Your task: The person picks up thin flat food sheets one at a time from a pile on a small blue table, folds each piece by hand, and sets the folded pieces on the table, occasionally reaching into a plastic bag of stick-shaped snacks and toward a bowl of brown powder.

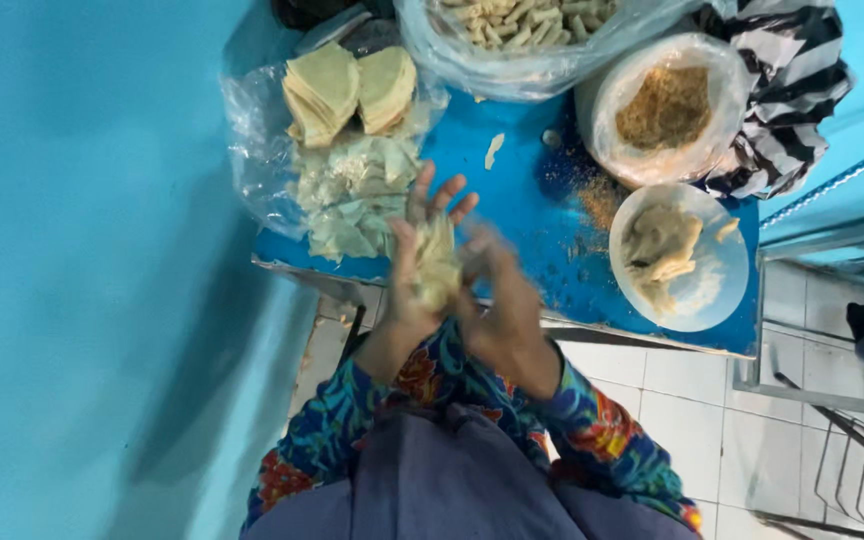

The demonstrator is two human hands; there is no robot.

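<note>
A pale, floppy pastry wrapper (438,266) lies across the palm of my left hand (414,268), fingers spread upward. My right hand (500,305), blurred by motion, presses against the wrapper's right side with its fingers curled on it. Both hands hover over the front edge of a small blue table (522,200). Just beyond my left hand a clear plastic sheet (252,140) holds stacked triangular wrappers (350,88) and a heap of loose crumpled ones (357,195).
A white bowl (712,290) of pale filling paste sits at the right. Behind it stands a bag-lined tub of brown crumbs (666,107), with crumbs spilled on the table. A plastic bag of finished rolls (522,25) lies at the back. Blue wall left, tiled floor below.
</note>
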